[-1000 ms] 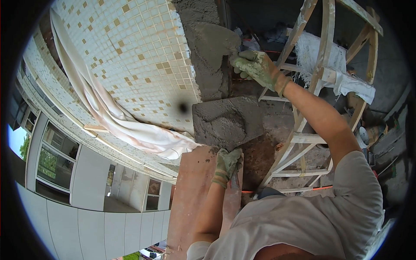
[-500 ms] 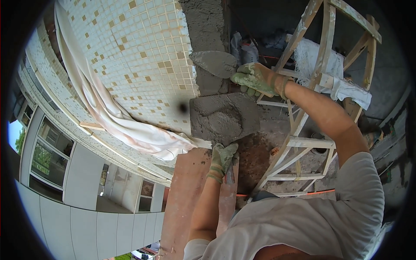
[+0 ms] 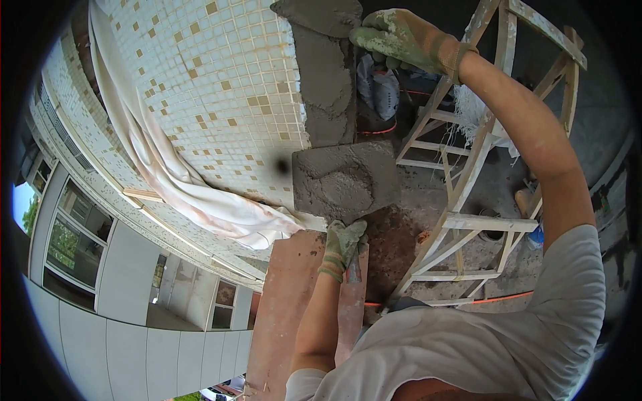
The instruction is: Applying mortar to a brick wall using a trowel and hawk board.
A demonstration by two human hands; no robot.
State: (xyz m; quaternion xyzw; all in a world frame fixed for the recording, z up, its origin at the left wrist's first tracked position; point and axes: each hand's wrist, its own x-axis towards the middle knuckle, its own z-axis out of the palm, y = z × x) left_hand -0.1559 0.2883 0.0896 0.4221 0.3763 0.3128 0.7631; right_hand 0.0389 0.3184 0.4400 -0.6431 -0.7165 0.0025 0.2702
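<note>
My right hand [image 3: 411, 41], in a stained green and tan work glove, is closed around the handle end of a mortar-coated trowel [image 3: 319, 15]. The trowel's blade lies against the upper part of a strip of wet grey mortar [image 3: 328, 77] along the wall's edge. Lower down, my gloved left hand [image 3: 342, 242] grips the near edge of a square mortar board [image 3: 386, 190]. A mound of wet mortar [image 3: 344, 186] sits on that board, which is held close to the wall's corner. The fingers under the board are hidden.
Left of the mortar strip is a wall of small white and tan tiles [image 3: 234, 87], with a draped pale cloth [image 3: 180, 187]. A reddish plank [image 3: 287, 294] lies below my left arm. On the right stands a wooden ladder-like frame [image 3: 461, 194]; bags [image 3: 381, 93] lie behind it.
My right hand and the trowel have moved up along the wall's edge, leaving fresh, smoother mortar below. My left hand and the board have hardly moved.
</note>
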